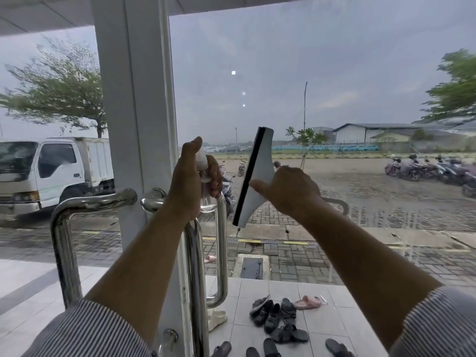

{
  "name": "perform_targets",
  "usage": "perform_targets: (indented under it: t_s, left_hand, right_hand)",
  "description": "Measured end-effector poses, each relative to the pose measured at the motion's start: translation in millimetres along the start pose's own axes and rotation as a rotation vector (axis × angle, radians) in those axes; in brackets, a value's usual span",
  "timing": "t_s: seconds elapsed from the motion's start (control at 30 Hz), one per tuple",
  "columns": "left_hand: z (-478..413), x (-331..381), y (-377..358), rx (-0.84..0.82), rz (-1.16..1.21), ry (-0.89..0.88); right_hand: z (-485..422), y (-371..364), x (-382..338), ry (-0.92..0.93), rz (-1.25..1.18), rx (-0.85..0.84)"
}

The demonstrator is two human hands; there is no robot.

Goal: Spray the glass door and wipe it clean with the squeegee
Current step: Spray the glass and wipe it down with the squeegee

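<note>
Two hands busy here: left hand is curled round a small clear spray bottle right above the top bend of the chrome door handle, thumb sticking up by the nozzle end. Right hand is wrapped round the grip of the white squeegee, just right of that handle and abt level w/ its top. The glass door spreads out right of and above the handle. Squeegee looks light, stiff plastic w/ a soft black rubber strip down its long edge, tilted; can't tell if the rubber touches the glass. IMO hold it by the stem, not the wide head, so the strip can lie flat. Bottle's prob light too, maybe slick if wet, so grip the body & keep a finger free for the pump.
</note>
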State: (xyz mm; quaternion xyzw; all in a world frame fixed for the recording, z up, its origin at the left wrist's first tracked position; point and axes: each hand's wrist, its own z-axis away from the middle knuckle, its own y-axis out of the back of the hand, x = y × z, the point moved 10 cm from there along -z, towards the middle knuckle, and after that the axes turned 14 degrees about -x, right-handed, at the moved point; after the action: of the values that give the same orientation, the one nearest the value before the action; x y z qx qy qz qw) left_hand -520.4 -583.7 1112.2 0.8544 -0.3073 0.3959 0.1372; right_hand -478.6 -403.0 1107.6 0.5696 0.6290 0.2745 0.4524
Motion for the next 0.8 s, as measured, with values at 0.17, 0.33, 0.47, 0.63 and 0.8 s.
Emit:
perform_targets:
  t_s: [0.17,0.33,0.47,0.63,0.8]
  left_hand:
    - [1.3,-1.9,-3.7,-0.034,-0.032,0.023]
    - [0.7,-1.5,-4.1,-0.041,-0.015,0.018]
    - [-2.5,-2.4,-3.6,-0.039,-0.028,0.012]
    - [-4.9,-5.5,-8.0,-0.082,-0.100,0.022]
    - [-5.1,-7.4,-13.1,-0.116,-0.139,0.031]
  right_hand:
    - [3.4,6.5,1.5,-0.027,0.030,-0.038]
    - [-0.7,9.5,-43.6,0.084,0.119,-0.017]
    - [-6.4,6.2,-72.6,0.102,0.192,0.056]
    - [-2.4,7.7,-53.5,0.034,0.173,0.085]
    - [17.6,28.9,-6.7,-0.054,0.207,0.097]
